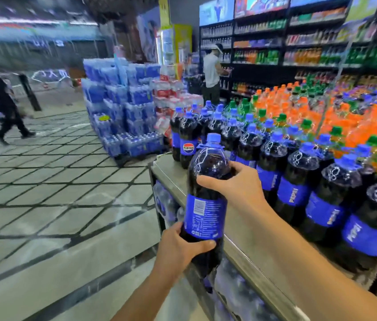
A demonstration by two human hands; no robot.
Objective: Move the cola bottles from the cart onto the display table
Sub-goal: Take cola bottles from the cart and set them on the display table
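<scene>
While both hands grip it, a full bottle (206, 205) likely feels heavy and slick: left hand (180, 249) fingers wrap its base, right hand (238, 188) fingers curl round its shoulder, near the table (247, 256) edge.

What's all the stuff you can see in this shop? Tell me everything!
held cola bottle: one, dark with blue cap and label, upright by the table's near edge
cola bottles: many, dark with blue caps, standing in rows on the display table
display table: one, grey metal, on the right
orange soda bottles: many, orange, behind the cola rows
green-capped bottles: several, between cola and orange ones
water packs: big stack, blue, on the floor
wall shelves: dark, full of drinks, far right
shopper: one, white top, at the shelves
walker: one, dark clothes, far left
left hand: gripping the bottle's lower part
right hand: gripping its shoulder
</scene>
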